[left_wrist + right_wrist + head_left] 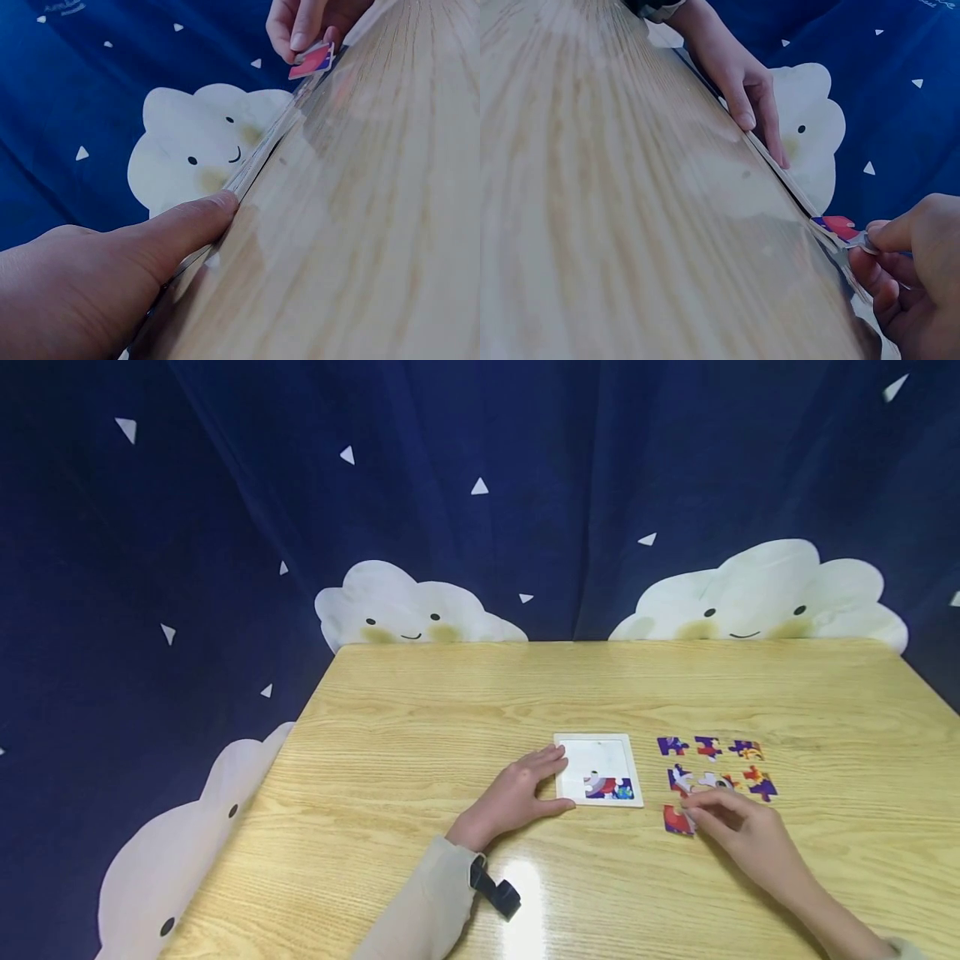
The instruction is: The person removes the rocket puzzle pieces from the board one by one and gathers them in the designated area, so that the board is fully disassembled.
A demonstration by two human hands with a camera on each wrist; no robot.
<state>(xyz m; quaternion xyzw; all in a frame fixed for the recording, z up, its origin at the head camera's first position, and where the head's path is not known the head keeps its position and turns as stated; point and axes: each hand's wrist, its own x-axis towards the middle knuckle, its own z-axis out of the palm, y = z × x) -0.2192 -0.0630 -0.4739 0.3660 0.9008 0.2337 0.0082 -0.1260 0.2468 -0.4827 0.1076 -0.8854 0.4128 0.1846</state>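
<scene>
My left hand (521,793) rests on the left side of a white puzzle tray (597,737), its thumb at the near corner and its fingers at the left rim. Joined puzzle pieces (609,788) in purple, red and grey lie in the tray's near right part. To the right of the tray, my right hand (750,835) pinches a red, purple and grey puzzle piece (678,820) between thumb and fingertips. In the right wrist view the puzzle piece (838,226) is tilted, close to the tray's level.
Several loose puzzle pieces (707,747) lie in rows right of the tray, some partly hidden behind my right hand. The wooden table (420,710) reaches back to a dark blue curtain (480,427) with white clouds. A black strap (495,889) hangs at my left wrist.
</scene>
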